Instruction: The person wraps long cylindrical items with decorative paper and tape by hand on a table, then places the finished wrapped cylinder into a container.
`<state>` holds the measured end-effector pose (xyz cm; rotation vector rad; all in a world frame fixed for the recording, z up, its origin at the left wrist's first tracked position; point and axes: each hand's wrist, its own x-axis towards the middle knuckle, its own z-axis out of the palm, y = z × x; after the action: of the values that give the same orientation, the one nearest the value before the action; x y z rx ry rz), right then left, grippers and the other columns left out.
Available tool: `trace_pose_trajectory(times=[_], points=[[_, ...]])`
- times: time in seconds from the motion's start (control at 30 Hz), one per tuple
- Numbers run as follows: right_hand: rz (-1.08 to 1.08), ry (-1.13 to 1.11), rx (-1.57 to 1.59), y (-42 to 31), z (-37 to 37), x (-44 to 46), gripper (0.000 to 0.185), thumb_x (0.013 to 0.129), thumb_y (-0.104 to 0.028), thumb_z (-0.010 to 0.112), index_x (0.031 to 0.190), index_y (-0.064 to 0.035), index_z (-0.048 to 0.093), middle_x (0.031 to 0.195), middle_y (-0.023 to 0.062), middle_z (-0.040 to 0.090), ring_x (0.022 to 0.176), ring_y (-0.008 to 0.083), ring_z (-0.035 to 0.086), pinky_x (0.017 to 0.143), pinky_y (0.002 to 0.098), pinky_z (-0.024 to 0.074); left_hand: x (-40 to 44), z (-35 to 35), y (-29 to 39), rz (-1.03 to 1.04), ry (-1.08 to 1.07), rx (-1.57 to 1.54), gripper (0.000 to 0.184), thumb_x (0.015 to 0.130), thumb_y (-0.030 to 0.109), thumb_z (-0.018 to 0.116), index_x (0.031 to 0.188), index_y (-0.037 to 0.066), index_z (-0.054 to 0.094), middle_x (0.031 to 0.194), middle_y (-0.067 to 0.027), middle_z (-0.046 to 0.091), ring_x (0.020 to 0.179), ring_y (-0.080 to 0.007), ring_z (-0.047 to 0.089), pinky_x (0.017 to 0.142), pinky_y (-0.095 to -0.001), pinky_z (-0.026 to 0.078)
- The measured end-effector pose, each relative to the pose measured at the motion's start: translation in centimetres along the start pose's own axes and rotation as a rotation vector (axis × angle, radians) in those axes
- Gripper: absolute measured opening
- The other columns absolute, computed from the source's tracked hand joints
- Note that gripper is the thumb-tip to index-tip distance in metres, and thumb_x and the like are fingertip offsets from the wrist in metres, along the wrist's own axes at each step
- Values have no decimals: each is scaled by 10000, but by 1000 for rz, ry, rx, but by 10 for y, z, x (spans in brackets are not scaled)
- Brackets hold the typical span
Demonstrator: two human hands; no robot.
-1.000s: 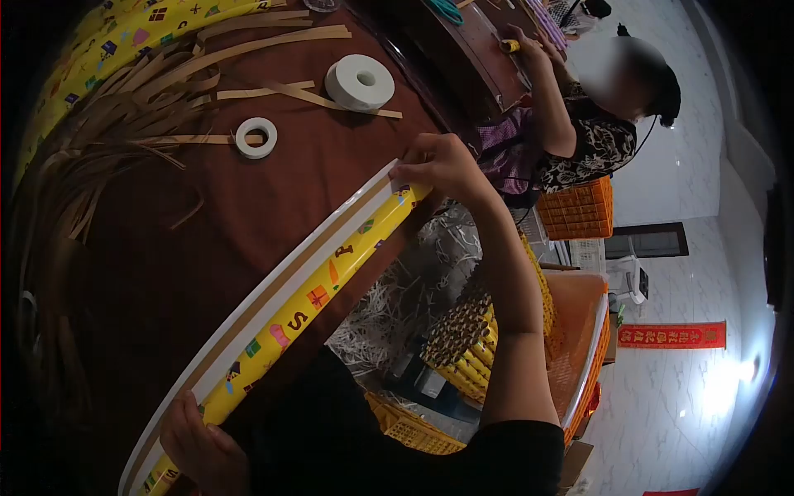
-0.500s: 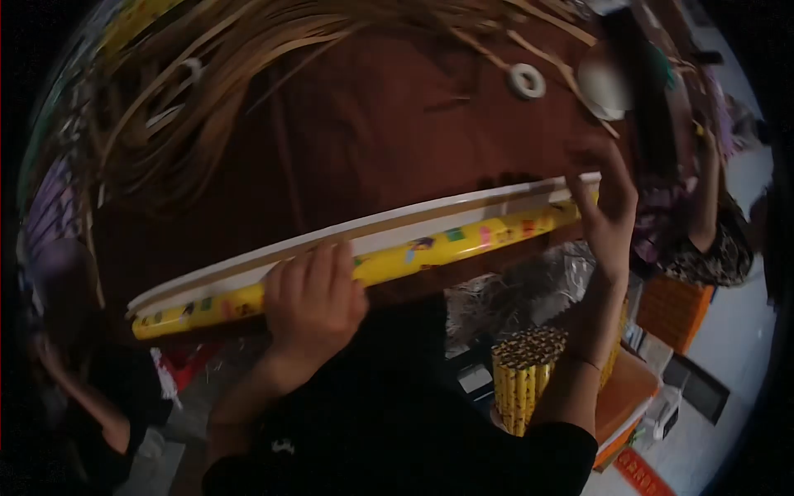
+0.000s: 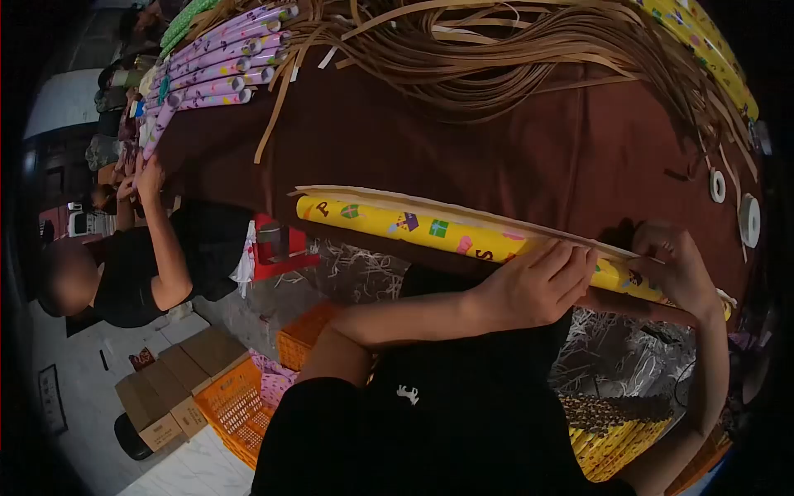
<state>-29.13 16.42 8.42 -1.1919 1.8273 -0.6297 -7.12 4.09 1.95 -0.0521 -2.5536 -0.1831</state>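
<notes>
Your left hand is closed over the yellow roll, palm on its near side and fingers bent across the top, right of its middle. Your right hand is at the same roll, near its right end, with the thumb and bent fingers at the upper edge; you cannot tell from this view whether they pinch it. The roll, printed with gifts, letters and small figures, lies slantwise along the near edge of the brown cloth, its left end farther from you than its right. A pale strip runs along its far side. Just beyond your right hand, two white tape rolls lie by the cloth's right side, the smaller tape roll to the left of the larger tape roll. Across the far part of the cloth spreads a heap of long brown strips, with a yellow printed sheet at the upper right. Purple rolls are stacked at the upper left, and close to them a co-worker's hand touches a purple roll. Below the table, bundled yellow tubes stand at the lower right, shredded paper lies about the floor, and an orange crate sits beside cardboard boxes at the lower left.
</notes>
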Motion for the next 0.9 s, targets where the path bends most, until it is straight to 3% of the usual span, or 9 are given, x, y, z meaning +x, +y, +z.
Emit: trace_pose_trajectory(times=[0.17, 0.33, 0.37, 0.47, 0.67, 0.73, 0.8, 0.83, 0.9], points=[[50, -78, 83, -3, -1, -6, 115, 752, 90, 703, 820, 61, 615, 836, 89, 659, 750, 128, 634, 641, 279, 503, -11, -7, -5, 83, -8, -32, 357, 861, 177, 634, 1148, -34, 648, 1008, -91, 629, 955, -216, 603, 808, -320, 556], [63, 209, 153, -10, 28, -32, 79, 782, 73, 697, 848, 78, 654, 907, 148, 701, 901, 190, 697, 777, 317, 572, -16, -5, -3, 59, 81, -113, 295, 822, 135, 650, 1067, -27, 673, 1011, -105, 641, 900, -222, 618, 785, -327, 562], [119, 145, 82, -16, 25, -33, 122, 803, 72, 681, 925, 71, 674, 964, 170, 708, 927, 232, 705, 791, 339, 582, -16, -7, -6, 102, 77, -101, 255, 837, 131, 639, 1036, -25, 673, 973, -108, 650, 867, -217, 629, 749, -304, 554], [-93, 129, -108, -16, 24, -38, 192, 779, 57, 689, 971, 49, 682, 994, 188, 704, 916, 318, 701, 781, 363, 581, -23, -4, -3, 149, 128, -22, 193, 850, 131, 632, 992, 28, 712, 898, -66, 683, 860, -192, 643, 746, -286, 526], [-218, 157, -163, -6, 26, -44, 178, 762, 19, 698, 936, 42, 671, 967, 171, 710, 903, 318, 698, 768, 359, 580, -27, -3, 5, 135, 90, 16, 187, 865, 145, 643, 997, 43, 730, 948, -80, 699, 882, -213, 664, 771, -304, 533], [-289, 160, -266, -4, 27, -44, 173, 774, 15, 690, 944, 42, 670, 977, 160, 712, 898, 306, 702, 765, 361, 582, -30, -1, 8, 137, 58, 35, 175, 866, 144, 658, 1009, 81, 737, 994, -60, 677, 955, -207, 614, 812, -295, 498], [-354, 200, -356, -2, 31, -46, 189, 762, 6, 684, 948, 41, 666, 995, 164, 707, 896, 307, 704, 769, 367, 585, -32, 3, 13, 66, 258, 210, 187, 873, 176, 615, 1003, 97, 725, 1034, 5, 632, 1001, -160, 543, 899, -282, 446], [-347, 207, -361, -2, 33, -47, 189, 762, 6, 684, 948, 41, 666, 995, 164, 707, 896, 307, 704, 769, 367, 585, -33, -2, 13, 57, 232, 230, 172, 872, 203, 624, 1000, 163, 732, 1056, 51, 579, 1018, -136, 489, 939, -266, 386], [-427, 249, -491, -4, 37, -53, 230, 731, -7, 679, 956, 37, 663, 1039, 173, 693, 926, 318, 698, 788, 373, 584, -33, -13, 17, 21, 238, 251, 197, 886, 207, 611, 1050, 191, 718, 1040, 45, 553, 997, -141, 491, 946, -272, 373]])
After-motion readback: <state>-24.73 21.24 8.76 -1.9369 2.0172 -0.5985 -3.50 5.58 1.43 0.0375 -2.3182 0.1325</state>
